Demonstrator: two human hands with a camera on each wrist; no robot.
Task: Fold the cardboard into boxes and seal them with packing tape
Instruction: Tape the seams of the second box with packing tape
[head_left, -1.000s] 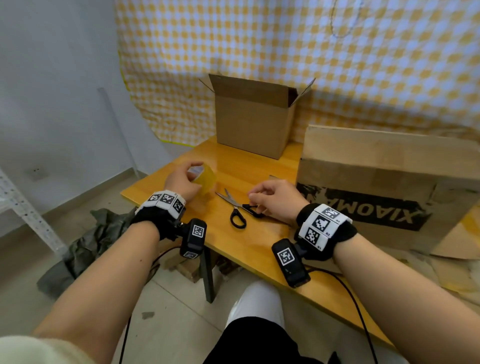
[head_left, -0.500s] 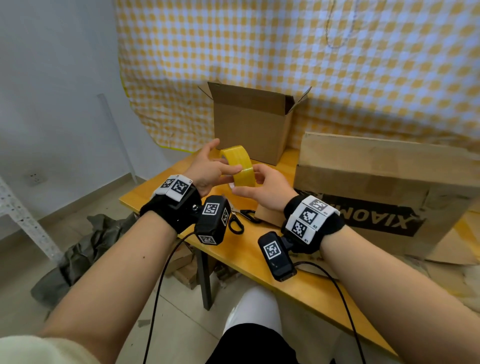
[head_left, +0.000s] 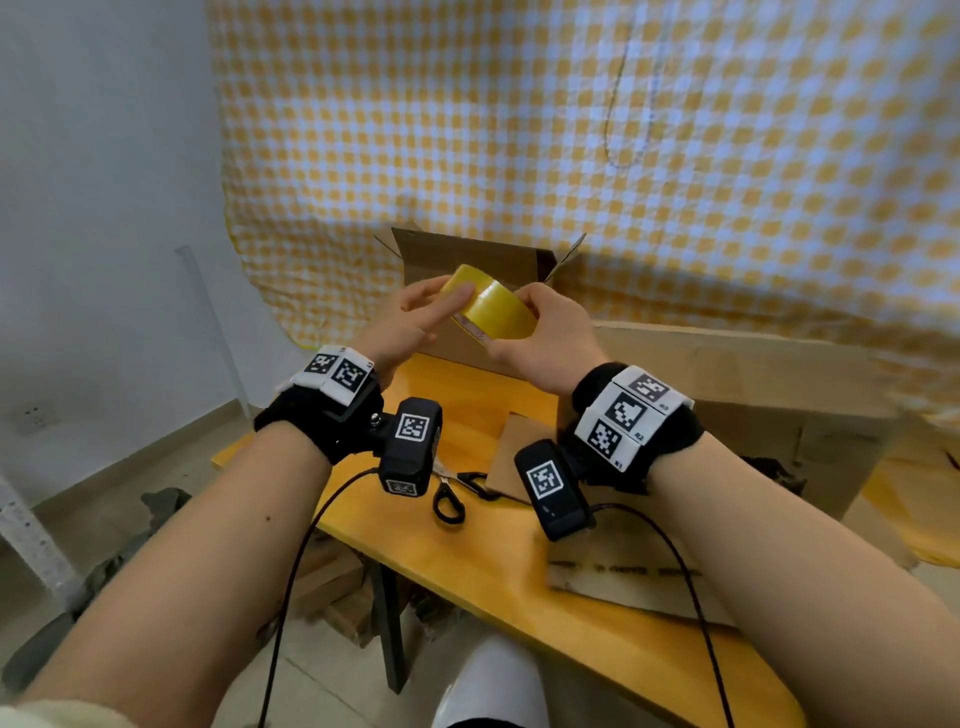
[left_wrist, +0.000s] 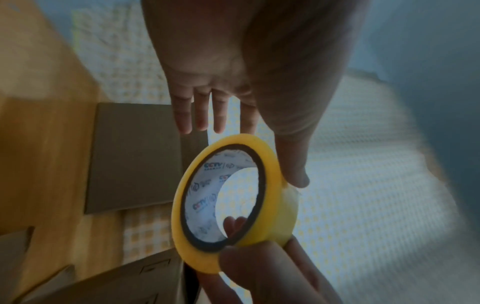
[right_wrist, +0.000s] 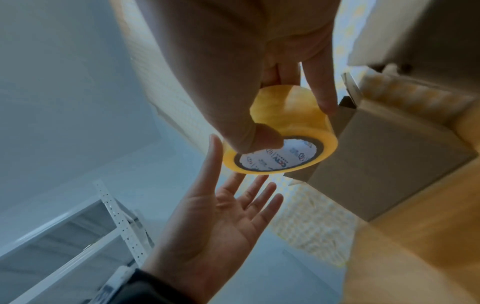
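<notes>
- Nearest, on the yellow wooden table (head_left: 470, 566), black-handled scissors (head_left: 448, 498) lie below the raised wrists, with a flat piece of brown cardboard (head_left: 522, 447) just to their right.
- On the pale tiled floor (head_left: 171, 467) under the table's left edge lie dark crumpled cloth (head_left: 156, 512) and some cardboard scraps (head_left: 332, 582).
- Above the table, the right hand (head_left: 545, 338) grips the yellow roll of packing tape (head_left: 491, 312), thumb curled over its near rim and fingers wrapped round the outer band; the roll is in the air, clear of the table.
- The left hand (head_left: 410, 325) is beside the roll with fingers straight and spread, palm turned to it; its thumb lies against the roll's outer band in the left wrist view, and it grasps nothing.
- To the right, a large brown cardboard sheet (head_left: 753, 384) stands on edge on the table.
- Just behind the hands, a small brown cardboard box (head_left: 467, 260) stands upright near the table's far edge, its top flaps open.
- Farthest, a yellow-and-white checked cloth (head_left: 571, 130) hangs across the back, with a plain white wall (head_left: 104, 156) to its left carrying a wall socket (head_left: 31, 415) low down.
- At the far left edge, a white perforated metal rack (right_wrist: 116, 216) stands on the floor.
</notes>
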